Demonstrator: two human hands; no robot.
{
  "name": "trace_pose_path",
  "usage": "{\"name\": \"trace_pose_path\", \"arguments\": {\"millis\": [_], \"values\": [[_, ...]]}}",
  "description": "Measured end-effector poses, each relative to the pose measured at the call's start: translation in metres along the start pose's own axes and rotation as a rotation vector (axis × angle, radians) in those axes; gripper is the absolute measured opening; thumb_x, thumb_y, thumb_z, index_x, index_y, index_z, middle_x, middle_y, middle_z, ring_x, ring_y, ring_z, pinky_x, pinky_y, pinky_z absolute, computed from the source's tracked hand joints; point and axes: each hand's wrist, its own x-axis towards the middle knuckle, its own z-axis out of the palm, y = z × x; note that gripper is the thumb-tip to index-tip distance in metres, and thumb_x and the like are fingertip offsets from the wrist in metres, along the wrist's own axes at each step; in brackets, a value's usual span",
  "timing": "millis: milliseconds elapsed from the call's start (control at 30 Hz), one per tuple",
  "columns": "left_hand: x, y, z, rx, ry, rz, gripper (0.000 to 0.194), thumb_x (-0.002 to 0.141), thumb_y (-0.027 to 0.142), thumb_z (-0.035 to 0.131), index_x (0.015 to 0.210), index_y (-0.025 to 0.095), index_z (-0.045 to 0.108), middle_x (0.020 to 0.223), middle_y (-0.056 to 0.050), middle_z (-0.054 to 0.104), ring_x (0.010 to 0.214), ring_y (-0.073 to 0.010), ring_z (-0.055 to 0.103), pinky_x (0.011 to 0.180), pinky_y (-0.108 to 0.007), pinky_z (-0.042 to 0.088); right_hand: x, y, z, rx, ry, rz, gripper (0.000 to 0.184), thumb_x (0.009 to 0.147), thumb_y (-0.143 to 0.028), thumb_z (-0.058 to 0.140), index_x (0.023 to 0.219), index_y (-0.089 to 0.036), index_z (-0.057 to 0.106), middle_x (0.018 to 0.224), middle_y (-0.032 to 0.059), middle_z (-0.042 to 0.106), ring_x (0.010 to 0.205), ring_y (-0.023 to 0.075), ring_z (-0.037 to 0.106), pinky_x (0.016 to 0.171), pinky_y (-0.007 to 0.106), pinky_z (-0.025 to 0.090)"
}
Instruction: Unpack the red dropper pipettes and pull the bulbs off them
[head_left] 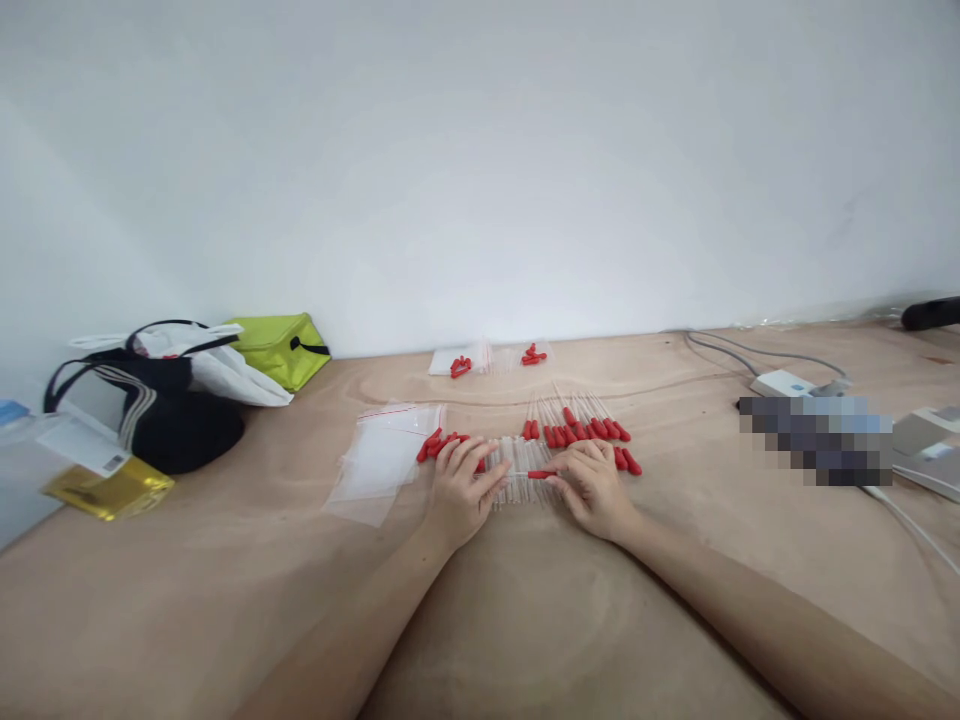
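Between my two hands lies a dropper with a thin clear tube and a red rubber bulb [538,475]. My left hand [463,488] pinches the tube end, and my right hand [595,487] has its fingers closed on the bulb end. Beneath them, several loose clear tubes [517,492] lie side by side on the table. Loose red bulbs [433,444] are heaped by my left hand, partly hidden by it. Beyond my right hand, several droppers with red bulbs [577,430] lie in a fan, tubes pointing away from me.
Clear zip bags [382,460] lie to the left. Near the wall are two small bags with red bulbs [460,367]. A black bag [180,425], a lime-green bag [281,350] and a bottle of yellow liquid [112,485] stand left. A white power strip [784,384] and cables lie right.
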Motion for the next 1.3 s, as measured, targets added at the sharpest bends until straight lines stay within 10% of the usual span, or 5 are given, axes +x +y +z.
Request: {"name": "trace_pose_path", "arguments": {"millis": [200, 1300], "values": [[0.002, 0.008, 0.003, -0.016, 0.048, 0.038, 0.013, 0.082, 0.026, 0.053, 0.077, 0.021, 0.063, 0.063, 0.003, 0.063, 0.065, -0.0127, 0.052, 0.083, -0.037, 0.033, 0.001, -0.005, 0.003, 0.003, 0.04, -0.069, 0.015, 0.081, -0.032, 0.052, 0.087, -0.022, 0.06, 0.081, 0.0003, 0.065, 0.08, 0.0153, 0.051, 0.079, 0.034, 0.027], [-0.01, -0.001, -0.01, -0.028, 0.081, -0.065, 0.017, 0.082, 0.018, 0.049, 0.07, 0.02, 0.06, 0.059, 0.003, 0.06, 0.063, -0.012, 0.054, 0.075, -0.034, 0.037, -0.01, 0.013, -0.009, -0.125, 0.07, -0.109, 0.013, 0.08, -0.022, 0.049, 0.08, -0.023, 0.062, 0.063, -0.0018, 0.054, 0.071, 0.0135, 0.048, 0.087, 0.042, 0.025]]}}
